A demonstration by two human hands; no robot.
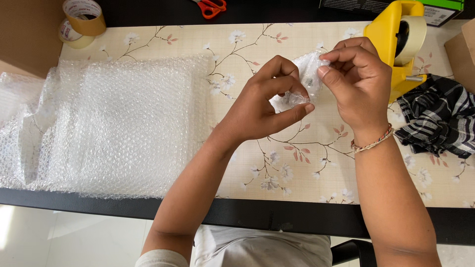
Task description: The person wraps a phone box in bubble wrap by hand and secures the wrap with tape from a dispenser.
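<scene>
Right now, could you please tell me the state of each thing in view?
small bubble-wrap bundle: pinched between both hands, off the table
left hand: closed on the bundle
right hand: closed on the bundle
bubble-wrap sheet: spread flat
tape dispenser: upright, loaded
scissors: closed
plaid cloth: crumpled

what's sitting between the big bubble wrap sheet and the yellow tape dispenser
In the head view, the left hand and right hand pinch a small bubble-wrapped bundle there, above the floral table cover.

Single head-worn view, steeply downward and close over the floral table (297,168), facing its far edge.
</scene>
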